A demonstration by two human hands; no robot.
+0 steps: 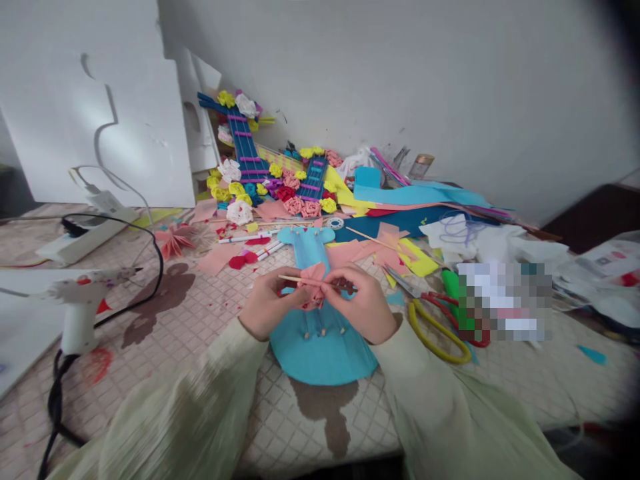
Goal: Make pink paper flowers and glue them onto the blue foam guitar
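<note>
Between my two hands is a pink crepe paper flower (314,277) with a thin wooden stick (290,279) lying across it. My left hand (273,300) is closed, its thumb and fingers pinching the paper and the stick's left part. On the other side my right hand (363,300) pinches the paper and the stick's right part. Right below them lies a light blue paper guitar shape (320,360) with a long neck and strings, its middle hidden by my hands and the flower.
A white glue gun (80,307) with a black cable stands at left, near a power strip (90,233). Scissors (425,290) with red handles and a yellow-handled pair (440,340) lie at right. Finished flower-covered paper guitars (245,150) lean at the back, among pink paper scraps (220,259).
</note>
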